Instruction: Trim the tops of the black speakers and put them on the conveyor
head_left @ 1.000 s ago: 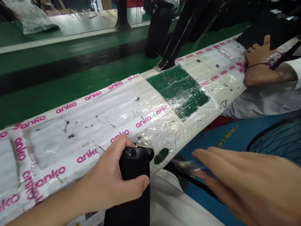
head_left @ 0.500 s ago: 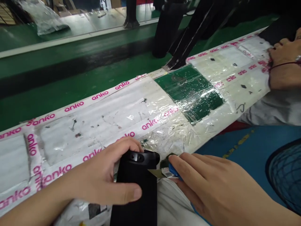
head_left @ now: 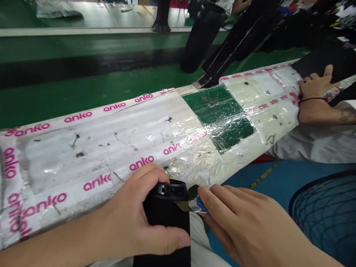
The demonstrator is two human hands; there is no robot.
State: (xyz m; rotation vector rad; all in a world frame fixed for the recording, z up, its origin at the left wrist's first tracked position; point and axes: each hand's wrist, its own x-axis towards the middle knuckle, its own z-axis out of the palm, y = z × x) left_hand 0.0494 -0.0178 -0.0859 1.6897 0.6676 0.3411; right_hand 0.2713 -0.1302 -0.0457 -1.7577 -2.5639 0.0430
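My left hand (head_left: 151,218) is wrapped round a black tube-shaped piece (head_left: 167,211), fingers behind it and thumb across its front. A shiny black ring (head_left: 169,190) with small holes caps its upper end. In my right hand (head_left: 236,215) is a blue utility knife (head_left: 201,204), its handle mostly hidden by my fingers. Its blade (head_left: 183,205) points left and lies against the tube just below the ring; whether it has cut in, I cannot tell. The tube stands nearly upright at the near edge of the taped bench (head_left: 150,126).
Another black tube (head_left: 201,40) stands on the green surface (head_left: 111,70) beyond, beside a slanted dark post (head_left: 230,40). At right, a co-worker's hand (head_left: 317,87) rests on black material (head_left: 330,55). A netted basket (head_left: 328,211) stands at lower right.
The tube has turned, showing more holes in its ring, and my left thumb has shifted right across it. The co-worker's hand now lies spread on the black material. The view has shifted.
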